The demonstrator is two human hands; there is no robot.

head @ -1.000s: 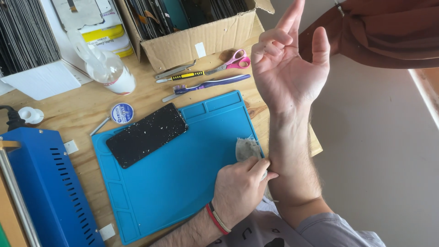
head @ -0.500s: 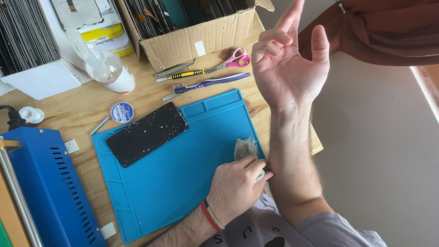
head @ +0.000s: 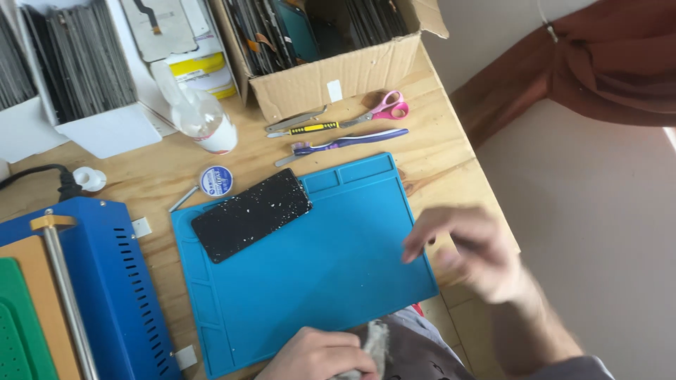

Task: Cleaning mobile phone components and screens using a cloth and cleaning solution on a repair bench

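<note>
My left hand (head: 320, 354) is at the bottom edge, fingers closed on a crumpled grey-white cloth (head: 373, 339) just off the near edge of the blue work mat (head: 331, 267). My right hand (head: 468, 253), blurred by motion, hovers with fingers spread over the mat's right edge and holds nothing. A black phone screen (head: 251, 214) speckled with white bits lies at an angle on the mat's upper left.
Behind the mat lie a purple toothbrush (head: 348, 143), pink-handled scissors (head: 384, 109), a yellow-handled tool (head: 306, 129) and tweezers (head: 296, 119). A cardboard box (head: 338, 70) of screens and a clear bottle (head: 201, 116) stand at the back. A blue machine (head: 84, 295) sits left. A small round tin (head: 215, 180) lies nearby.
My right hand has dropped from raised, palm up, down to the mat's right edge. My left hand has pulled the cloth back off the mat toward my body.
</note>
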